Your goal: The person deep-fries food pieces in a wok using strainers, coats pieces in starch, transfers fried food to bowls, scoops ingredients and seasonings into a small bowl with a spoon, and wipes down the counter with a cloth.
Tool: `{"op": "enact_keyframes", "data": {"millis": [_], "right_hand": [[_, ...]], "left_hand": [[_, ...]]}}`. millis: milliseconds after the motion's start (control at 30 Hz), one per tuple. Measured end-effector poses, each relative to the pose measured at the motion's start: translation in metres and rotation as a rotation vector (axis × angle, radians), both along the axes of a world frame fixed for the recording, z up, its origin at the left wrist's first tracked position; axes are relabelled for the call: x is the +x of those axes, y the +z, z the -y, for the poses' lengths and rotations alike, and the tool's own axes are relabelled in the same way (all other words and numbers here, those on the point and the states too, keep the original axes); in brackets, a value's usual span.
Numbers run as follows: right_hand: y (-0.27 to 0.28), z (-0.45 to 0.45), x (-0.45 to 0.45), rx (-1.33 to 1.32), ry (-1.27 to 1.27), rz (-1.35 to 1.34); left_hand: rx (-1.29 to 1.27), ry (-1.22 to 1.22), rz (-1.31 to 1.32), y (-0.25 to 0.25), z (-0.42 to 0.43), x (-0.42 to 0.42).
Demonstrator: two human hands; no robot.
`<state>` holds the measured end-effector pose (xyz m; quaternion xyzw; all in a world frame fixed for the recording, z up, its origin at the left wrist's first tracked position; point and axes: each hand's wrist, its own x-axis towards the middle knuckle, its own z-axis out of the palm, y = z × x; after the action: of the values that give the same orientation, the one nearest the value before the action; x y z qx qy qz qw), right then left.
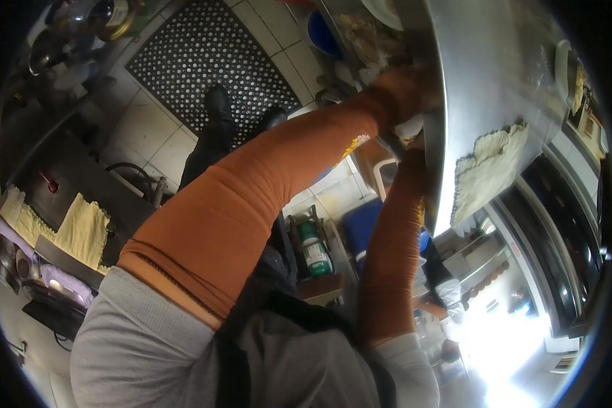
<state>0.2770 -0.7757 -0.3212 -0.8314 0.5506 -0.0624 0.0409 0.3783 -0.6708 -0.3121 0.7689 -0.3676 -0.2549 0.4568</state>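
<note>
Both my arms, in orange sleeves, reach toward the space under a steel counter (pixel 449 75). My left hand (pixel 398 92) is at the counter's edge, in shadow, with its fingers hidden. Close to it, my right hand (pixel 417 143) is mostly covered by the same edge, so its fingers do not show. Something whitish (pixel 409 128) lies between the two hands; I cannot make out what it is. A clear plastic bag (pixel 370 41) with brownish contents sits near my left hand, beside a blue bowl (pixel 323 34).
A pale cloth (pixel 489 170) lies on the counter. A black perforated mat (pixel 211 61) covers floor tiles by my feet. Behind my left arm, yellowish cloths (pixel 81 228) lie on a dark surface. A green container (pixel 314 251) stands on a low shelf. Another person (pixel 449 299) is at the lower right.
</note>
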Motion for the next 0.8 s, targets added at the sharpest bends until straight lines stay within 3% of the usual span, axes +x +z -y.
{"op": "enact_keyframes", "data": {"millis": [100, 200, 267, 367, 433, 600, 667, 733, 800], "right_hand": [[0.001, 0.001, 0.0, 0.013, -0.002, 0.003], [0.004, 0.002, 0.001, 0.022, -0.005, 0.008], [0.004, 0.002, -0.001, 0.026, -0.007, 0.008], [0.004, 0.003, 0.0, 0.031, -0.016, 0.014], [0.004, 0.003, 0.0, 0.038, -0.024, 0.021], [0.004, -0.004, 0.0, 0.04, -0.061, 0.037], [0.002, -0.01, 0.001, 0.045, -0.089, 0.034], [0.0, -0.017, 0.008, 0.056, -0.108, 0.027], [0.001, -0.027, 0.015, 0.079, -0.142, -0.016]], "left_hand": [[-0.04, -0.011, 0.003, 0.018, -0.006, 0.011], [-0.329, 0.261, 0.058, -0.025, 0.035, -0.007], [-0.087, 0.014, 0.018, 0.009, 0.008, 0.01], [-0.015, -0.072, 0.06, 0.006, 0.001, 0.009], [-0.076, 0.034, -0.093, -0.001, 0.0, 0.005], [-0.249, 0.456, -1.006, -0.012, -0.038, 0.008], [-0.463, 0.445, -0.789, -0.025, -0.075, 0.0], [-0.438, 0.329, -0.981, -0.023, -0.115, -0.004], [-0.467, 0.227, -0.985, -0.012, -0.158, -0.009]]}}
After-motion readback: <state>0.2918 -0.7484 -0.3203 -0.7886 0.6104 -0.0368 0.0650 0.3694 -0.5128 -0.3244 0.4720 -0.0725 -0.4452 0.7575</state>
